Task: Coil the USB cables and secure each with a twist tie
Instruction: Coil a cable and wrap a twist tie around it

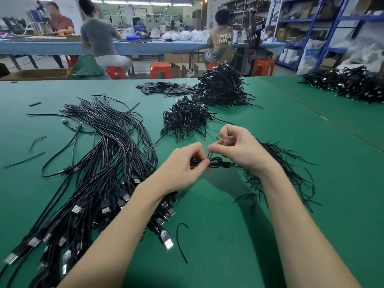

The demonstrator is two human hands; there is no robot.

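- Two bare hands meet above the green table [228, 235], and both hold one small coiled cable [216, 162].
- The left hand [182, 163] has its fingers curled round one side of the coil and squeezes it tight.
- The right hand [239, 148] pinches a thin black twist tie [209, 153] between thumb and finger, right on top of the coil.
- Nearer than the grip, one loose tie [180, 242] lies bent on the table.
- Left of the grip is a big bunch of long loose cables [104, 146], with their silver plugs [166, 239] on the near end.
- Right of the grip, partly under the right wrist, sits a heap of twist ties [286, 171].
- Just past the grip is a small pile of tied coils [185, 119].
- Farther off is a bigger pile of coils [222, 88], with flat black pieces [164, 88] beside it.
- Far behind, people sit at a blue table [145, 47] near red stools [160, 70].
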